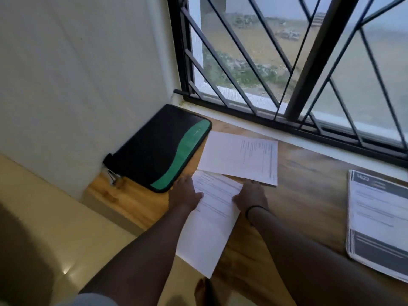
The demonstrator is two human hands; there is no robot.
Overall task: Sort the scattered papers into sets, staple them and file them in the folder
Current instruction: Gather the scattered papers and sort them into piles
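At far left against the wall, a black-and-green folder is laid flat on the desk, zipped shut as far as can be seen. Just right of it, one printed sheet is held at its two long edges: left hand with thumb on top, right hand likewise; fingers under the paper are hidden, so a pinch is judged likely. The sheet's near end overhangs the desk edge. A second sheet is lying flat beyond it, slightly overlapped. At far right, a stack of printed papers is set well apart. Paper is judged light, floppy and easily creased; edge grips on both sides are best. No stapler is seen.
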